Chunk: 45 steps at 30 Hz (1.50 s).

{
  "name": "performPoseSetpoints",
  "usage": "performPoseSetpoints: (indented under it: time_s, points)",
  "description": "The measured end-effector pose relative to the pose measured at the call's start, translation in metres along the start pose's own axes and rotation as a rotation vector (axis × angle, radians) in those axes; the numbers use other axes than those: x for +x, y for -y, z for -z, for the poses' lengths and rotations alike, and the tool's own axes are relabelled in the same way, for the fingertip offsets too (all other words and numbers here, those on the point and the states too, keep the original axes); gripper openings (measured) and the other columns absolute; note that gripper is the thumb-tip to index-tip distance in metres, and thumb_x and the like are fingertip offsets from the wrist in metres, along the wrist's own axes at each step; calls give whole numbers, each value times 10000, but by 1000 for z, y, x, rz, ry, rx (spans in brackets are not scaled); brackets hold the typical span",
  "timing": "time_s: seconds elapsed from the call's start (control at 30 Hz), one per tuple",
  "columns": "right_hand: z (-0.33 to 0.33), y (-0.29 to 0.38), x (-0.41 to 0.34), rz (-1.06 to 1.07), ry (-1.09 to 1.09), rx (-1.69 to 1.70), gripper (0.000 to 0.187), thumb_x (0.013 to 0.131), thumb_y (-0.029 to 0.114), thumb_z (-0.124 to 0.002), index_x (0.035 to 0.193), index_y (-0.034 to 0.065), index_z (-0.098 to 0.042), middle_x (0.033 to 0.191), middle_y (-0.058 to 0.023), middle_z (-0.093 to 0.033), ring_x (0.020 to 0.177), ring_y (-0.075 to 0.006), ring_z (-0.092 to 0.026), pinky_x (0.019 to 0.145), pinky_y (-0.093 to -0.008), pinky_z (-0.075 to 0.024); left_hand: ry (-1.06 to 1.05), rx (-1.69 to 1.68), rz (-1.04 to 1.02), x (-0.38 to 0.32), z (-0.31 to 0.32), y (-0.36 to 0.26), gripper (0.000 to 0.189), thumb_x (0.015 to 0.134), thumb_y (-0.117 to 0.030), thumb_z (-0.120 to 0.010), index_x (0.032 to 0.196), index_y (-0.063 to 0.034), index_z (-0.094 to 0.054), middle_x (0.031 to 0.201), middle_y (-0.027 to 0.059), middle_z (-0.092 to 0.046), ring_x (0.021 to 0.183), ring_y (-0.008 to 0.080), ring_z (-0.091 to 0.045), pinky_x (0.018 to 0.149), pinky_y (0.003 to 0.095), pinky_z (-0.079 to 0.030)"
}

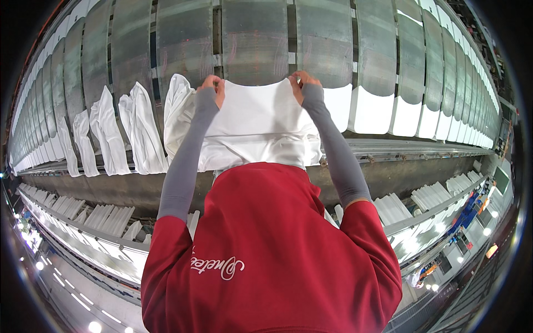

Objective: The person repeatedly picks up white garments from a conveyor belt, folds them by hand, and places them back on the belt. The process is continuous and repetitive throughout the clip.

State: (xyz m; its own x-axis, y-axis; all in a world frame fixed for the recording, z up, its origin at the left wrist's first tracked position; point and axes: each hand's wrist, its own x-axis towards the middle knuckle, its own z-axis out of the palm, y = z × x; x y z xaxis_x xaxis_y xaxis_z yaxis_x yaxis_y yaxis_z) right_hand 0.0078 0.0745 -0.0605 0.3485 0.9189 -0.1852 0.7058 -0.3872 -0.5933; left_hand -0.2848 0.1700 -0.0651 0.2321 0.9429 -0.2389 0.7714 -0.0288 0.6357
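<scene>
A white fabric piece (256, 108) lies over the near end of a grey flat board (255, 50) in front of me. My left hand (213, 88) pinches its far left corner between thumb and fingers. At the far right corner, my right hand (305, 85) pinches the same edge. Between the two hands the edge sags in a shallow curve across the board. Toward my waist the cloth bunches into loose folds (258, 150). Grey sleeves cover both forearms and part of the hands.
Similar boards stand in a long row to both sides. Crumpled white cloths (141, 129) drape over those at left; boards at right have smooth white ends (372, 110). A metal rail (391, 150) runs along the near side. Behind me, white folded stacks (112, 218) line a rack.
</scene>
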Motion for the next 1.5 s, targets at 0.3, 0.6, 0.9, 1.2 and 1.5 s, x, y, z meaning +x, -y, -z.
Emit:
performPoseSetpoints:
  time_s: [0.3,0.6,0.9,1.2,1.5]
  points:
    - [-59,43,-62,548,69,-228,674,830,187,-587,1445,15,-371,1539,-185,-305,1431,-347,-283,1151,-486,-238,56,445,-558,-68,-58,-30,660,856,-221,-537,1456,-9,-362,1535,149,-315,1428,342,-273,1151,511,-228]
    - [-58,46,-63,510,77,-233,668,855,249,-536,1468,49,-360,1563,-197,-249,1449,-360,-237,1163,-500,-199,52,439,-556,-66,-56,-26,728,837,-262,-558,1482,-24,-318,1559,155,-272,1443,348,-246,1153,535,-203]
    - [-52,44,-57,436,52,-218,694,822,284,-569,1483,187,-379,1563,-235,-204,1431,-437,-223,1143,-545,-225,87,441,-543,-54,-40,-29,751,814,-309,-596,1506,-186,-330,1570,127,-255,1416,382,-270,1135,569,-205]
    - [3,47,-164,487,52,189,531,847,122,-662,1332,-3,-484,1311,-268,-509,1176,-412,-526,979,-464,-432,131,35,-608,-136,-7,-27,669,865,-160,-621,1473,-73,-354,1522,186,-331,1393,386,-331,1118,544,-272]
    - [-78,-150,-312,-791,-8,1083,644,764,168,-821,1299,17,-497,1159,-96,-617,916,-170,-637,803,-332,-524,346,-363,282,-347,-7,156,338,903,-267,-656,1114,-4,-669,991,136,-717,940,187,-676,832,313,-523]
